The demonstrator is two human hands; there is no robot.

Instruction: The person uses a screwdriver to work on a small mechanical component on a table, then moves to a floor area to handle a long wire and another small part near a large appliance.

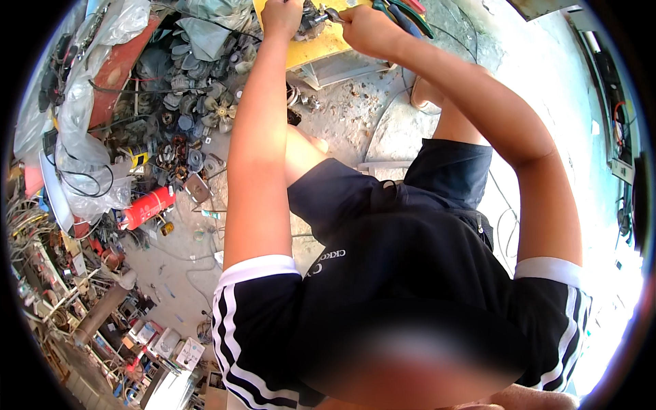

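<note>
At the upper edge, my left hand (282,18) is over a yellow worktop (318,52). Its fingers look curled, but the picture's edge cuts them off and what they hold is hidden. To its right, my right hand (370,31) is closed around a metal wrench (333,15), whose head points left. Between both hands lies a greyish metal part (311,19), close to the wrench head. Hand tools with green handles (425,26) and blue handles (404,20) rest just beyond my right hand, beside a red handle (415,5).
Left of the stand is a heap of metal and motor parts (184,102). A red cylinder (149,208) lies on the floor near clear plastic sheeting (89,157). Cluttered shelving (75,301) fills the lower left. Dark cables (502,212) run along the floor at right.
</note>
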